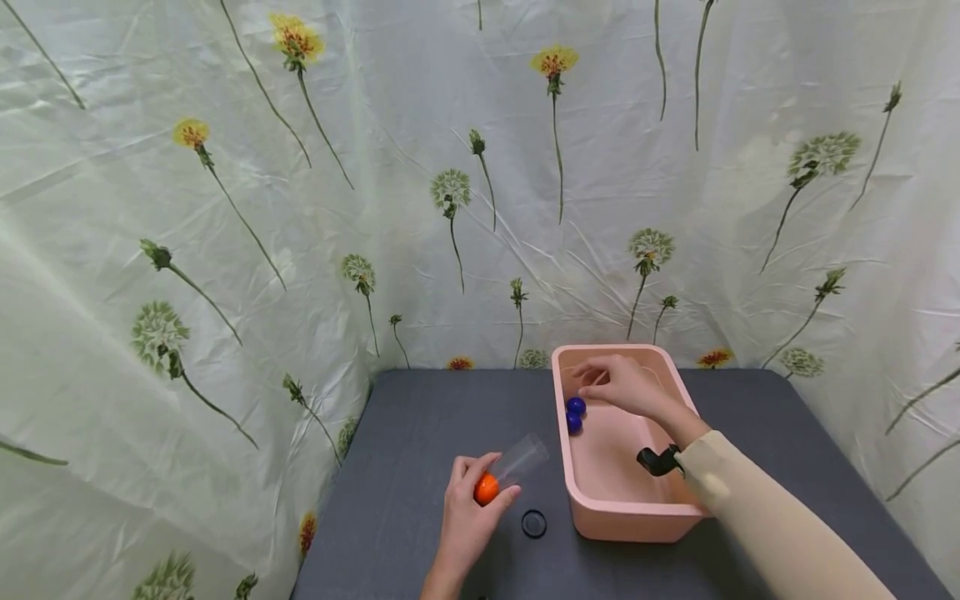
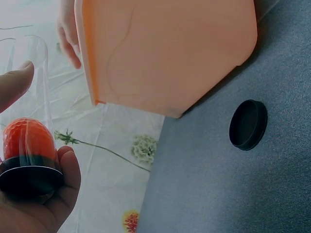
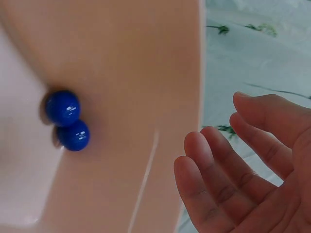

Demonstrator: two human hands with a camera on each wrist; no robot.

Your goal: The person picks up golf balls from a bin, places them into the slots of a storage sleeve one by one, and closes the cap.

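Note:
My left hand point(image 1: 468, 508) grips a clear plastic tube point(image 1: 522, 460) with an orange ball point(image 1: 487, 489) at its lower end. In the left wrist view the ball is dimpled like a golf ball, and a black cap point(image 2: 31, 180) closes the tube's bottom. The tube's far end has no cap on it. Over the pink bin point(image 1: 628, 508) hovers my right hand point(image 1: 618, 383), fingers loosely bent, holding nothing. Two blue balls, one point(image 3: 62, 108) touching the other point(image 3: 73, 136), lie in the bin against its left wall, below the right hand.
A loose black cap point(image 1: 534, 523) lies on the dark grey table point(image 1: 442, 417) between the left hand and the bin. Behind the table hangs a pale curtain point(image 1: 420, 217) printed with dandelions. A black device point(image 1: 657, 461) is strapped at the right wrist.

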